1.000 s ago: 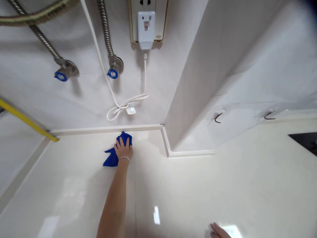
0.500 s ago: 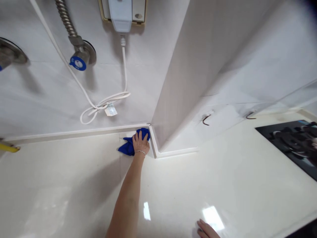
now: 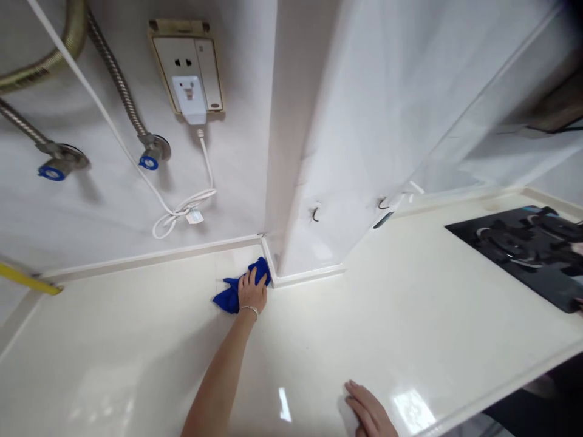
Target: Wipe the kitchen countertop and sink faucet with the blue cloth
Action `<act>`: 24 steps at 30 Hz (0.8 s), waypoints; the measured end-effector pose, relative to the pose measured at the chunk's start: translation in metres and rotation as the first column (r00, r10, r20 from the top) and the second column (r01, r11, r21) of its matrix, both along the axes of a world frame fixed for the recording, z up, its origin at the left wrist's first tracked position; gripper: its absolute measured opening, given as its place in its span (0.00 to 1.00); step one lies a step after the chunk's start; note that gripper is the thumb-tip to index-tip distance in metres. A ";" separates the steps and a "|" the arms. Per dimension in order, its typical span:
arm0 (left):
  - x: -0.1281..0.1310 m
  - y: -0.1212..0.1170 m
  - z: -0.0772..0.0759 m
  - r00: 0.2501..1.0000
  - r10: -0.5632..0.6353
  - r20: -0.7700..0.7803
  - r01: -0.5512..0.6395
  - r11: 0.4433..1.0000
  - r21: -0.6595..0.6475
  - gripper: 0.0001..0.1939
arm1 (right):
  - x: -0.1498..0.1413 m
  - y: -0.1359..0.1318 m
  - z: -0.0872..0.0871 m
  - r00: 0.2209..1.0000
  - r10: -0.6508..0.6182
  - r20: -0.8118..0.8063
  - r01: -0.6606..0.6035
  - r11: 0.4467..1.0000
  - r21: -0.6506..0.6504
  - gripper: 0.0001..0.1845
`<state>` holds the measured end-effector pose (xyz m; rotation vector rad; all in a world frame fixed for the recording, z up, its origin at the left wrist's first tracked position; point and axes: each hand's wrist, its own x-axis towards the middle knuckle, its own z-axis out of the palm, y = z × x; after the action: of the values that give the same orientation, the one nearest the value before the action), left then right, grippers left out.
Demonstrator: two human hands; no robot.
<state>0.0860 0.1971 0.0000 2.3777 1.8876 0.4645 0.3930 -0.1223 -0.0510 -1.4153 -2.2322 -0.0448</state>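
Under my left hand (image 3: pixel 252 292) lies a crumpled blue cloth (image 3: pixel 229 298), pressed against the white countertop (image 3: pixel 150 315) beside the raised trim of the wall corner. The fingers curl over the cloth, and part of it sticks out to the left. A thin bracelet circles that wrist. At the bottom of the view, my right hand (image 3: pixel 371 411) rests on the counter to the right, its fingers stretched out and holding nothing.
A boxed-out pillar (image 3: pixel 314 249) with two hooks juts over the counter. Left of it hang a socket (image 3: pixel 209 73) with a plug, a coiled white cable (image 3: pixel 184 209) and blue-handled valves (image 3: pixel 149 161). A yellow hose (image 3: pixel 27 279) lies far left. A black gas hob (image 3: pixel 514 243) sits right.
My left hand and the blue cloth have moved a little toward me along the pillar's trim. The view has shifted, showing more of the socket, the hob and my right hand.
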 end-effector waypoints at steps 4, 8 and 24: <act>0.003 -0.044 0.003 1.000 -0.001 0.004 0.001 1.000 0.013 0.23 | -0.002 0.000 -0.004 0.998 0.008 -0.055 -0.005 0.999 0.051 0.28; 0.012 -0.094 0.007 0.997 -0.060 0.045 0.059 0.998 0.014 0.23 | -0.005 -0.003 -0.009 0.997 -0.048 -0.068 0.052 0.997 0.058 0.30; 0.002 -0.280 -0.016 0.975 -0.154 0.161 0.148 0.988 0.052 0.23 | 0.008 -0.008 -0.025 0.993 0.026 -0.111 -0.019 0.998 0.067 0.24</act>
<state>0.0875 -0.0829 -0.0159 2.4011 1.6299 0.6680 0.4011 -0.1299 -0.0760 -1.3246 -2.1352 -0.0308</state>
